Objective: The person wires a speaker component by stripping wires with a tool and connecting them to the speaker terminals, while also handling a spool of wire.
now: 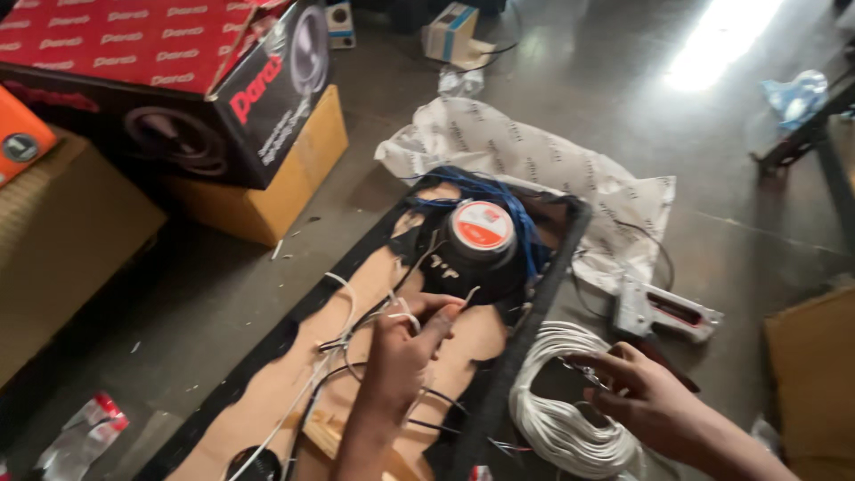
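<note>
White wires [356, 331] are pinched in the person's left hand [401, 356], fingers curled shut on the strands right over the open speaker cabinet [267, 379]. That cabinet is a long black-edged box lying on the floor, long axis running from bottom left up toward the middle, bare wood inside. Its speaker driver [474, 249] sits at the far end, magnet facing up with a round orange and white label, blue wires [499, 200] bunched behind it. Right hand [646, 396] is half closed on a small metal bit, can't tell what, resting on a coil of white cable [565, 405] just beside the cabinet. A bit further right lies a silver staple gun [663, 310]. Past that is crumpled white printed paper [534, 156]. Far left, a red and black speaker carton [169, 80] sits on a yellow box [285, 174], with a brown corrugated box [62, 240] beside it.
</note>
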